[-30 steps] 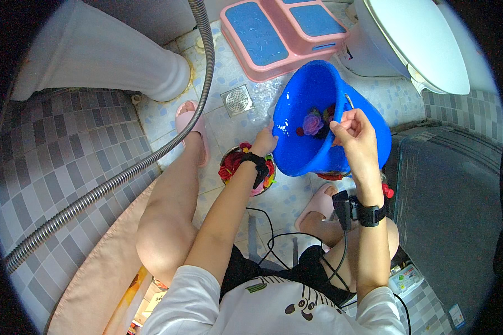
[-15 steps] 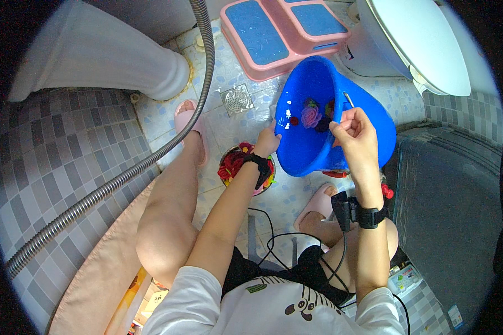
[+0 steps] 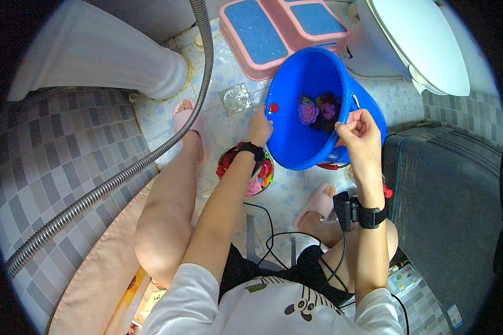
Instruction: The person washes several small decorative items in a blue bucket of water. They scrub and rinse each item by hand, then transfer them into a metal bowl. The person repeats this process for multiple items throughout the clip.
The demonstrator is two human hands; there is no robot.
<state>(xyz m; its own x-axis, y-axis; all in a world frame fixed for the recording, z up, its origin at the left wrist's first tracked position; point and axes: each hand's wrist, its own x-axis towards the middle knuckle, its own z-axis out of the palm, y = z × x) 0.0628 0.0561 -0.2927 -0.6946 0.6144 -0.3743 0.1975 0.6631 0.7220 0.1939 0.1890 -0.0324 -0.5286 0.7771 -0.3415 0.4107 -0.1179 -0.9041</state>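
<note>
A blue bucket point(image 3: 296, 139) is tipped so that its mouth faces left and up at me. My left hand point(image 3: 260, 128) is closed on the rim at the mouth's left edge. On the opposite side, my right hand point(image 3: 361, 134) pinches the rim just below the metal handle end point(image 3: 355, 100). Inside lie a pinkish-purple flower point(image 3: 308, 113) and several darker flower heads point(image 3: 326, 106), partly in shadow. A small red flower head point(image 3: 273, 108) sits near the left rim. Under my left wrist, a round bowl point(image 3: 246, 192) of red, pink and yellow flowers stands on the floor, partly hidden.
A floor drain point(image 3: 236, 99) lies left of the bucket. Behind it stands a pink and blue step stool point(image 3: 257, 33), with a white toilet point(image 3: 419, 44) at right. A metal hose point(image 3: 151, 159) crosses on the left. Black cables point(image 3: 269, 240) hang near my lap.
The bucket has shifted slightly left and away from me, with both hands still on it. The flowers inside have shifted, and the red flower head is nearer the left rim.
</note>
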